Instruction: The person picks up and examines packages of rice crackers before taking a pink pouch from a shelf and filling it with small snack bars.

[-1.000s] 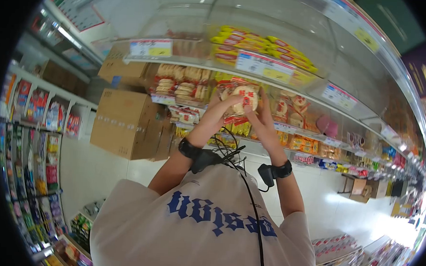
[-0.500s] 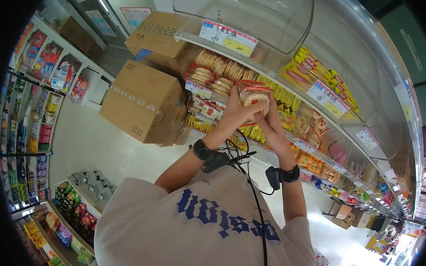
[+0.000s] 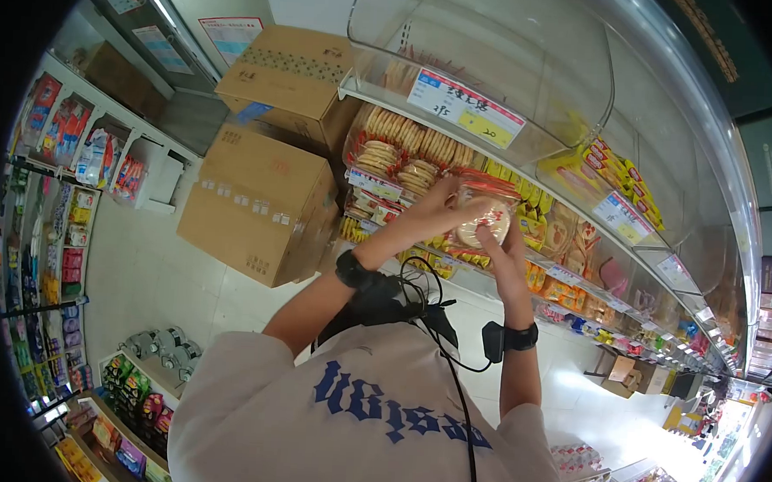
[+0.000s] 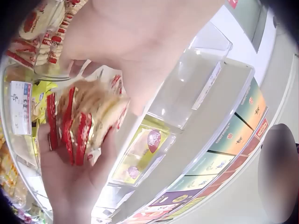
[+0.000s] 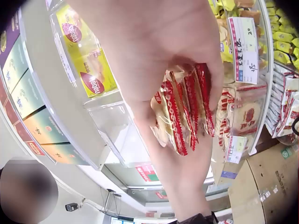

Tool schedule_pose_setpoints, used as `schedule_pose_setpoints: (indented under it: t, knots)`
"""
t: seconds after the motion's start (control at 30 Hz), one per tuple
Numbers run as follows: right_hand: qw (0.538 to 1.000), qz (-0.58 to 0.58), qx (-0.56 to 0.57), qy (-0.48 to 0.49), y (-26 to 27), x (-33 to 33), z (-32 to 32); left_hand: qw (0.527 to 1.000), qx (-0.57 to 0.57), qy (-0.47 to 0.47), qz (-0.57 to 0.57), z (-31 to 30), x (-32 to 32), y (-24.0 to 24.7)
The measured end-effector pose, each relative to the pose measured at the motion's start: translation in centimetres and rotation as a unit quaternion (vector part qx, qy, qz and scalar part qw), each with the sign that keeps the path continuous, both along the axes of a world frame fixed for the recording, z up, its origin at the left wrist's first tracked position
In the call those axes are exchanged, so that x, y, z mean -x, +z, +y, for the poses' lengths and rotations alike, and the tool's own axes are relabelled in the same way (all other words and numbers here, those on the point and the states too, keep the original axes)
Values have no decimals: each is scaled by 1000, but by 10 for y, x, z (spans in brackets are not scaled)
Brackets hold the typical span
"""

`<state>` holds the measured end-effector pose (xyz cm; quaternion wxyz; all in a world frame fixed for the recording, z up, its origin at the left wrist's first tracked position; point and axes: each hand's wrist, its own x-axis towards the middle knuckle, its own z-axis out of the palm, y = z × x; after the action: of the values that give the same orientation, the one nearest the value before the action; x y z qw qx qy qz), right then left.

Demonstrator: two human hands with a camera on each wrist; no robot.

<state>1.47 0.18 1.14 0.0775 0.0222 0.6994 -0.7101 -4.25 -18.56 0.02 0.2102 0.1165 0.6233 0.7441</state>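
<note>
Both hands hold a small stack of round, pale crackers [image 3: 492,220] in clear wrappers with red printed edges. My left hand [image 3: 429,215] grips the stack from the left, with its thumb over the top pack. From the right, my right hand [image 3: 509,254] grips it, thumb lying on the cracker's face. The left wrist view shows the red wrapper edges [image 4: 81,135] side by side between the two palms. Seen from the right wrist, several wrapped crackers [image 5: 180,112] stand pressed together in the fingers. Similar crackers [image 3: 391,145] fill a shelf bin just beyond the left hand.
Cardboard boxes [image 3: 257,204] are stacked left of the shelf. A clear-fronted upper shelf with a price tag [image 3: 467,110] overhangs the hands. Yellow packets [image 3: 620,183] lie in a bin to its right. A black cable [image 3: 457,376] runs down the shirt.
The head view has swung, bringing the boxes and cracker bin more into view. The stack tilted to show its wrapper edges, then its face again. Both hands kept hold of it.
</note>
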Motion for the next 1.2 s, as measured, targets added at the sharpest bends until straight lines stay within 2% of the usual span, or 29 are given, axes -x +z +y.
schedule_pose_setpoints:
  t: [0.13, 0.23, 0.27, 0.33, 0.43, 0.47, 0.57, 0.6, 0.7, 0.83, 0.9, 0.93, 1.0, 1.07, 1.17, 1.2]
  knots:
    - [995, 29, -55, -83, -11, -1, 11, 996, 20, 47, 73, -2, 34, -13]
    - [985, 29, -101, -136, -17, 1, 18, 974, 128, 59, 177, 2, 73, -30]
    - [984, 34, -102, -139, -16, 3, 20, 933, 176, 119, 290, 5, 81, -33]
    - [983, 53, -109, -139, -20, 7, 29, 798, 262, 229, 492, 17, 93, -39]
    - [985, 58, -118, -112, -18, 15, 35, 769, 315, 186, 525, 28, 118, -57]
    - [985, 54, -113, -115, -15, 17, 35, 758, 368, 150, 517, 31, 127, -63]
    - [984, 59, -108, -128, -11, 29, 31, 799, 397, 96, 442, 39, 141, -67]
    - [982, 65, -116, -134, -10, 34, 30, 790, 448, 37, 417, 36, 140, -58]
    - [975, 101, -136, -143, -1, 47, 19, 844, 374, 54, 382, 34, 142, -55]
    - [961, 150, -184, -145, -8, 75, 16, 842, 330, 86, 418, 24, 150, -75]
    - [944, 215, -197, -155, -6, 83, 7, 839, 297, 121, 440, 18, 153, -78]
    - [943, 225, -192, -152, -8, 89, 7, 788, 364, 129, 479, 17, 158, -85]
    - [941, 235, -195, -145, -20, 102, 13, 770, 370, 135, 501, 10, 163, -97]
    - [940, 235, -206, -139, -39, 118, 20, 776, 375, 129, 491, -1, 165, -98]
    - [886, 250, -371, -126, -43, 134, 11, 816, 381, 89, 425, -16, 164, -97]
    - [879, 200, -420, -102, -45, 140, 9, 807, 386, 90, 437, -17, 165, -97]
